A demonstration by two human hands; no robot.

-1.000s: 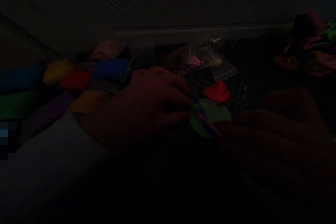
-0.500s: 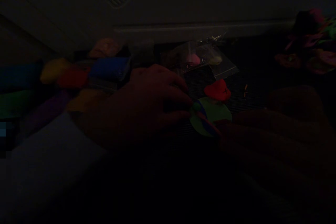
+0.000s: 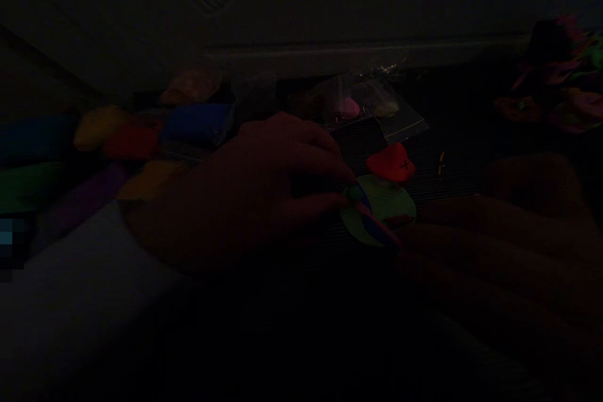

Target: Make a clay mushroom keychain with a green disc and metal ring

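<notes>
One green disc [image 3: 393, 198] lies between the fingertips of the left hand [image 3: 254, 182] and right hand [image 3: 513, 245], red piece [image 3: 390, 163] beyond. Left thumb and forefinger, narrow at the green ball [image 3: 353, 193], reach slightly farther right than before; either grip cannot be told.

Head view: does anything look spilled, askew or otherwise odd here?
Thin orange bits lie loose on the dark surface, right of the red piece, like stray scraps. The image is very dark, with a blocky patch at its left edge.
</notes>
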